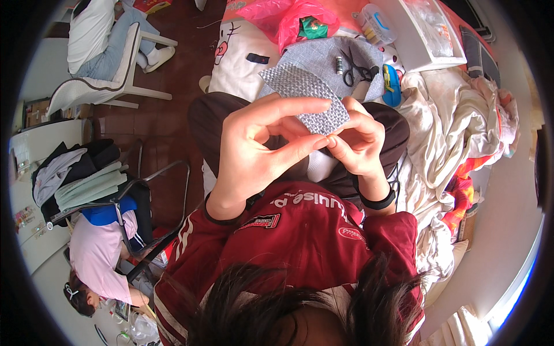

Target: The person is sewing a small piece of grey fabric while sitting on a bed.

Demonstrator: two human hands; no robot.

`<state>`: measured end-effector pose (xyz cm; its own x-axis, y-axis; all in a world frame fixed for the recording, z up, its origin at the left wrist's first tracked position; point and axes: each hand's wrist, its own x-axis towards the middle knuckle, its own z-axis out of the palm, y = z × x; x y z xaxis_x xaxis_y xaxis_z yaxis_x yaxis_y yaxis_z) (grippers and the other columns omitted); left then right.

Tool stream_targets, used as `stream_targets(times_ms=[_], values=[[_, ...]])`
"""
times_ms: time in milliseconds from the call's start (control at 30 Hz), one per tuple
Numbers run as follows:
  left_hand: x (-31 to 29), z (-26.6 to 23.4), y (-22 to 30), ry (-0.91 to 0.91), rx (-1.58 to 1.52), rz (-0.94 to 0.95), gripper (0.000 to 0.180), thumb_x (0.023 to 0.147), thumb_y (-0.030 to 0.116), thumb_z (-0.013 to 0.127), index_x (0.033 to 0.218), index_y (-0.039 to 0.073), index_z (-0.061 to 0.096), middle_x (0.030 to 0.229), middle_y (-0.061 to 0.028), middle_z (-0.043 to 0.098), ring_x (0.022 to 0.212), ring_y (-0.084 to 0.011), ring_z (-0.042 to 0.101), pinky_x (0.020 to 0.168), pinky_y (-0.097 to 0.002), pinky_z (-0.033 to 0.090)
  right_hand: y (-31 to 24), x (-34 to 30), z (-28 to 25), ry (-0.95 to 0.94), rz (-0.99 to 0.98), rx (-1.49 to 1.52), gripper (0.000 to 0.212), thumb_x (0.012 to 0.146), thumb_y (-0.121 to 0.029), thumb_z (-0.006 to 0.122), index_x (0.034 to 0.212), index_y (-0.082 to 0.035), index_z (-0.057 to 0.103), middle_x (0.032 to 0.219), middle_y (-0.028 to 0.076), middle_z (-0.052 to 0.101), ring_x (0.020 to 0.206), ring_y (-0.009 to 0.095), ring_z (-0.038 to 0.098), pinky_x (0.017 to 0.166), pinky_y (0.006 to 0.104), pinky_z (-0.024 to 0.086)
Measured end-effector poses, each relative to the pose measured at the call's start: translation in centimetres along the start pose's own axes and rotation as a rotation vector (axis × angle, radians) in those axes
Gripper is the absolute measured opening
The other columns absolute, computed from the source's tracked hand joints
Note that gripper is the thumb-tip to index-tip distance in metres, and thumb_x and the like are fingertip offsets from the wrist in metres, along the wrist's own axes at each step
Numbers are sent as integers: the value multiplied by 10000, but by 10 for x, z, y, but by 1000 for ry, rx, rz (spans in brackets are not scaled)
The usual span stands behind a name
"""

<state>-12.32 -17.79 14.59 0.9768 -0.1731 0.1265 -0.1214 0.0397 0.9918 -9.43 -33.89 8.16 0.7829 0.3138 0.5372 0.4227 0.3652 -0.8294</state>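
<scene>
Both my hands meet at the lower corner of a grey woven fabric piece (pixel 306 95), raised above my crossed legs. My left hand (pixel 262 132) pinches that corner between thumb and fingertips, its forefinger stretched along the cloth. Against the same edge, my right hand (pixel 360 138) has its thumb and curled fingers closed on the fabric. Whether a needle or thread is between the fingertips is too small to tell. Beyond the hands, a larger grey cloth (pixel 323 52) lies on the bed, with black scissors (pixel 355 69) and a thread spool (pixel 339 65) on it.
A blue and yellow case (pixel 392 85) lies right of the scissors. Behind are a pink plastic bag (pixel 288 23), a clear box (pixel 376 26) and a white drawer unit (pixel 427 34). Rumpled satin bedding (pixel 438 132) is at right. Two people sit at left, near chairs (pixel 130 75).
</scene>
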Motion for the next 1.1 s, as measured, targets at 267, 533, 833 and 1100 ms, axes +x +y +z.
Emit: stream_targets(times_ms=[267, 533, 833, 1100], values=[[0, 0, 1, -10, -9, 6, 324, 692, -76, 642, 1003, -10, 583, 840, -58, 570, 692, -106, 618, 610, -183, 478, 0, 0, 0, 11, -12, 5, 116, 705, -31, 656, 800, 10, 603, 742, 65, 535, 694, 164, 510, 628, 269, 395], [0, 1, 0, -26, 9, -7, 317, 694, -60, 650, 1000, -5, 587, 801, -42, 559, 684, -91, 614, 596, -177, 468, -1, 1, 1, 26, -41, -52, 116, 695, -22, 664, 793, 3, 607, 741, 65, 533, 685, 163, 507, 615, 267, 394], [-2, 1, 0, -7, -14, -18, 319, 694, -60, 649, 1001, -2, 588, 794, -39, 558, 669, -84, 608, 596, -176, 462, 1, 0, 4, 50, -47, -50, 119, 692, -30, 672, 789, -1, 609, 749, 71, 538, 684, 168, 510, 614, 272, 401], [4, 3, -4, -8, 37, -11, 316, 696, -61, 646, 1001, -6, 586, 805, -46, 569, 667, -91, 611, 584, -177, 477, 5, -1, 9, 205, 25, 138, 135, 721, -12, 656, 807, 21, 557, 764, 73, 557, 707, 139, 540, 635, 254, 436]])
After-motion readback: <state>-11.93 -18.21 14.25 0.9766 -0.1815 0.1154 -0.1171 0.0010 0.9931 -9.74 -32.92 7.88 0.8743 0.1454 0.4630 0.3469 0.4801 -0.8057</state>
